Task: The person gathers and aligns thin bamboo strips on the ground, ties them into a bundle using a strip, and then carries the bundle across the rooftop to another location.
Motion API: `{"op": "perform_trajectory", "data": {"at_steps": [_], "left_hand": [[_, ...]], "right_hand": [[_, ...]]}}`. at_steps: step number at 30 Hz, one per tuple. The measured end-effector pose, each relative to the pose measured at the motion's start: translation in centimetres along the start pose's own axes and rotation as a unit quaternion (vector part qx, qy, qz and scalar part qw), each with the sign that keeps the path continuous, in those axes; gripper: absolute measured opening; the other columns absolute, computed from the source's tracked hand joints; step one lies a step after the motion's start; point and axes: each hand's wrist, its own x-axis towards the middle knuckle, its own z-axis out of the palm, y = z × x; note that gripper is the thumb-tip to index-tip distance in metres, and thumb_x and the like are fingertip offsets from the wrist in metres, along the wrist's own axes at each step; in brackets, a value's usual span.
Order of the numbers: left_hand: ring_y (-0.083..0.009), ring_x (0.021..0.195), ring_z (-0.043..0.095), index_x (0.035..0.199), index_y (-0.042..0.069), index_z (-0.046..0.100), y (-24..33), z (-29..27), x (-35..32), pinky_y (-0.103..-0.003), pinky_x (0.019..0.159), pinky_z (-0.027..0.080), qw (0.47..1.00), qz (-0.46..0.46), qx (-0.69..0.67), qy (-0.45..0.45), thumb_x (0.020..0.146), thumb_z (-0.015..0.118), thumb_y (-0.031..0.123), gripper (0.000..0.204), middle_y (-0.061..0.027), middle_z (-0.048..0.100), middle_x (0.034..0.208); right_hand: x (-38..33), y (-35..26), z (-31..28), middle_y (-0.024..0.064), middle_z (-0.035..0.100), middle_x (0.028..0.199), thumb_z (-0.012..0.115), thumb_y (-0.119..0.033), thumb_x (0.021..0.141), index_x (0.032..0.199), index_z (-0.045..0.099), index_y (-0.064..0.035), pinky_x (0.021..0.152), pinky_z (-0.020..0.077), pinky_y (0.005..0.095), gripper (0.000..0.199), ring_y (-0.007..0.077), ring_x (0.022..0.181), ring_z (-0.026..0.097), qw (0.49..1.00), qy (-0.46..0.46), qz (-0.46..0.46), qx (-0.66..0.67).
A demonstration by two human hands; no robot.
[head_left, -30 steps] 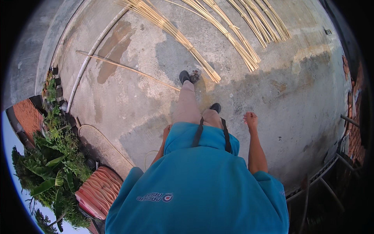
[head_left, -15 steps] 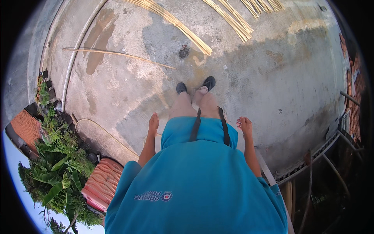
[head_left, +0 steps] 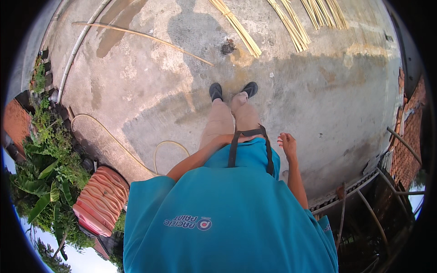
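Note:
My left hand [head_left: 224, 140] reaches across the front of my waist, at the hem of my blue shirt [head_left: 223, 200]. It lies at a black strap [head_left: 232, 152] hanging down my front, partly behind it. The strap and the shirt hide most of its fingers, so its grip is unclear. A second black strap [head_left: 269, 154] hangs further right, with a dark band [head_left: 250, 132] between the two. Beside my right hip, my right hand [head_left: 287, 144] hangs in the air with nothing in it, its fingers loosely bent and apart.
Bundles of thin pale bamboo strips [head_left: 240, 32] lie ahead on the concrete floor [head_left: 182, 91]. A single long strip [head_left: 145, 36] crosses the left, near a pale pipe [head_left: 75, 57]. A thin hose [head_left: 111, 136] curls beside plants [head_left: 48, 141] and a red ribbed object [head_left: 102, 198]. Poles [head_left: 371, 214] stand right.
My left hand has swung from my left side across to the straps at my waist. The right hand stays by my hip. The bundles now appear higher and further right in view.

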Motion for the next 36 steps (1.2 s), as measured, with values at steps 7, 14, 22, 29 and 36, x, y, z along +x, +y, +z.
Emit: {"op": "perform_trajectory", "data": {"at_steps": [7,14,22,29,36], "left_hand": [[-0.0286,0.136,0.047,0.140,0.023,0.055,-11.9,-3.2,-11.3,-0.063,0.117,0.012,0.918,-0.210,0.269,0.201,0.104,0.028,0.050,0.053,-0.0062,0.062,0.135],[-0.0286,0.116,0.061,0.131,0.006,0.059,-10.1,-7.9,-19.1,-0.047,0.103,0.042,0.846,-0.118,-0.274,0.441,0.101,0.048,0.050,0.054,-0.0142,0.062,0.132],[-0.0199,0.107,0.064,0.129,0.005,0.061,-15.6,-6.0,-16.6,-0.031,0.090,0.046,0.851,-0.080,-0.156,0.494,0.099,0.053,0.047,0.052,-0.0114,0.067,0.121],[-0.0231,0.091,0.068,0.118,-0.002,0.067,-23.5,-0.7,-14.9,-0.035,0.082,0.053,0.866,-0.127,-0.180,0.448,0.096,0.057,0.038,0.047,-0.0147,0.071,0.105],[-0.0206,0.091,0.068,0.118,-0.001,0.067,-22.5,0.7,-16.4,-0.030,0.077,0.051,0.843,-0.114,-0.213,0.481,0.098,0.052,0.037,0.046,-0.0144,0.071,0.105]], "right_hand": [[-1.8,1.7,1.5,0.0095,0.071,0.095,0.058,-0.034,0.099,0.111,0.066,-0.0004,0.067,0.0526,0.0274,0.036,0.0154,0.078,0.068,0.997,-0.026,-0.030,-0.066],[-11.8,-16.9,4.0,0.0242,0.059,0.128,0.048,-0.048,0.103,0.131,0.052,0.0013,0.084,0.0568,0.0362,0.058,0.0281,0.105,0.066,0.891,-0.257,-0.024,0.373],[-12.4,-18.3,11.6,0.0240,0.058,0.132,0.048,-0.039,0.105,0.121,0.061,-0.0001,0.099,0.0500,0.0413,0.044,0.0348,0.117,0.061,0.935,-0.162,-0.288,-0.129],[-14.4,-25.3,17.1,0.0185,0.063,0.123,0.042,-0.033,0.107,0.118,0.063,0.0002,0.102,0.0480,0.0403,0.041,0.0294,0.118,0.061,0.788,-0.559,-0.148,0.212],[-1.2,-18.2,21.0,0.0177,0.064,0.121,0.045,-0.051,0.102,0.120,0.063,-0.0018,0.094,0.0495,0.0439,0.056,0.0309,0.119,0.060,0.901,-0.277,-0.239,-0.234]]}}
